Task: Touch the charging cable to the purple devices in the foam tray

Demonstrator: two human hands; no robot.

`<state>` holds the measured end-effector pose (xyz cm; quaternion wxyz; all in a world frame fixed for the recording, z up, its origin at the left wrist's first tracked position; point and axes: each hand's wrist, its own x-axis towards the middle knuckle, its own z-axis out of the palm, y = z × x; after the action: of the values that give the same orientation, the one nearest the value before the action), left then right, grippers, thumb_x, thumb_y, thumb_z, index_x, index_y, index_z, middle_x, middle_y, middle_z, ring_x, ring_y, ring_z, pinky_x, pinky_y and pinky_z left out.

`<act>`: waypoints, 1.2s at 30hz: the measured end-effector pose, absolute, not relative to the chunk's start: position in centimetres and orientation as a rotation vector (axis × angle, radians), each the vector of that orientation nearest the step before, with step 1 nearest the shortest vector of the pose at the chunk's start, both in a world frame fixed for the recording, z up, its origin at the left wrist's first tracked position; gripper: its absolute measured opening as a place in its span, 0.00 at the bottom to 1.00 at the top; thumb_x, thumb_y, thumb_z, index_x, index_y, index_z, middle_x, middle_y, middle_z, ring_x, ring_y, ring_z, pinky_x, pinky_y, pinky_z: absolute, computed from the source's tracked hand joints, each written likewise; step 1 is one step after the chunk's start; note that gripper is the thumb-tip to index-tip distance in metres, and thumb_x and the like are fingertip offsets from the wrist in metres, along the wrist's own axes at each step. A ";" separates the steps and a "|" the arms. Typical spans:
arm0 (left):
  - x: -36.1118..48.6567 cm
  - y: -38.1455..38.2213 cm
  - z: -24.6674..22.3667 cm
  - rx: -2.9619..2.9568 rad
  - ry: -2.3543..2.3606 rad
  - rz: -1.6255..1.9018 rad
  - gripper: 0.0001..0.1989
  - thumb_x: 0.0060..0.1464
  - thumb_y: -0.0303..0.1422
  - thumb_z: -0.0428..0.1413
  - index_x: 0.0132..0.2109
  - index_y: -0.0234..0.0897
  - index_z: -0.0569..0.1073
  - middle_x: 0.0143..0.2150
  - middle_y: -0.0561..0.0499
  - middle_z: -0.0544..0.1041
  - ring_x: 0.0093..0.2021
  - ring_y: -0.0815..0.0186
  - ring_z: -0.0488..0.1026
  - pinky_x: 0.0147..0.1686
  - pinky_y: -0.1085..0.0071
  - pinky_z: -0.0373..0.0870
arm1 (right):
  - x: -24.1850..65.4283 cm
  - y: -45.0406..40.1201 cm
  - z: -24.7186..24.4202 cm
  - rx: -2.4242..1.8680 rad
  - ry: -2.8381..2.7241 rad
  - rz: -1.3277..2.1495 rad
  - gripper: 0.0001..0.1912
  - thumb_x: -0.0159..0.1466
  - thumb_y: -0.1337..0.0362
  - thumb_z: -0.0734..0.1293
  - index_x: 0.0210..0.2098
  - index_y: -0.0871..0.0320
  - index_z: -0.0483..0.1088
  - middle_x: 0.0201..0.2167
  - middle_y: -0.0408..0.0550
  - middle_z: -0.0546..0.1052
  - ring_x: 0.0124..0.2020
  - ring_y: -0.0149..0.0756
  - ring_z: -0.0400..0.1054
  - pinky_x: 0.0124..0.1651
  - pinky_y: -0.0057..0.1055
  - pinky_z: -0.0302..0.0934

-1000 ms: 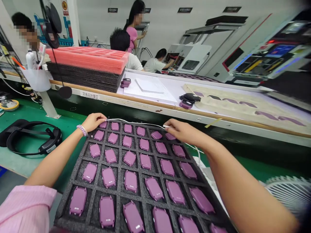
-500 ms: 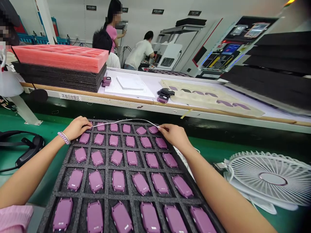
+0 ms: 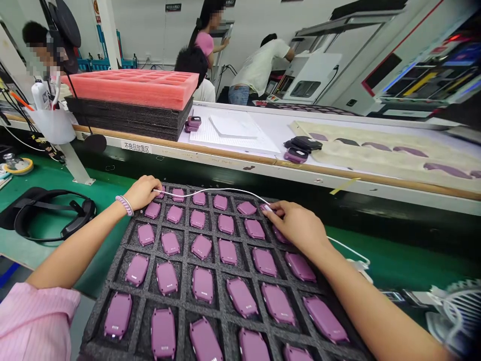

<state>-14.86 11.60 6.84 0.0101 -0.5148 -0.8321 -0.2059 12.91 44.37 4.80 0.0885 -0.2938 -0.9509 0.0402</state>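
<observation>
A thin white cable runs in a shallow curve over the far row of a dark grey foam tray. My left hand is closed, pinching one part of the cable at the tray's far left corner. At the far right corner my right hand is also closed, gripping the cable between thumb and fingers. Purple watch cases lie back side up, one per compartment, some of them turned askew. My right hand partly covers a case near that corner.
A raised shelf behind the tray bears foam trays, papers and dark watches. A black headset lies left, a white fan right. Several people are beyond the shelf.
The view has turned left, so everything sits further right in the picture. Both hands still hold the cable, which now dips more near my left hand.
</observation>
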 end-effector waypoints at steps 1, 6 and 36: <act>-14.9 11.7 7.0 -1.618 -2.610 -0.637 0.05 0.54 0.30 0.55 0.36 0.38 0.76 0.37 0.47 0.77 0.41 0.58 0.73 0.49 0.60 0.69 | 12.9 44.5 4.7 -0.841 -2.830 0.094 0.15 0.67 0.57 0.63 0.45 0.60 0.75 0.40 0.59 0.77 0.41 0.56 0.73 0.42 0.43 0.68; -15.5 12.5 7.8 -1.719 -2.660 -0.537 0.06 0.50 0.31 0.60 0.38 0.39 0.77 0.34 0.50 0.78 0.34 0.62 0.74 0.39 0.68 0.71 | 11.8 45.3 5.8 -0.704 -2.978 0.066 0.10 0.63 0.63 0.67 0.42 0.60 0.73 0.42 0.60 0.76 0.45 0.55 0.72 0.50 0.44 0.66; -18.3 13.0 7.4 -1.603 -3.018 -1.032 0.41 0.45 0.70 0.45 0.40 0.35 0.77 0.42 0.44 0.80 0.45 0.51 0.75 0.48 0.60 0.71 | 10.7 48.2 7.2 -0.771 -2.837 0.632 0.13 0.68 0.66 0.60 0.38 0.58 0.77 0.36 0.49 0.81 0.39 0.43 0.75 0.44 0.31 0.67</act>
<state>-18.28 12.98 7.40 -0.2123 -0.4388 -0.8261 -0.2826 10.67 48.24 7.17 0.0673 -0.2557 -0.9414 0.2096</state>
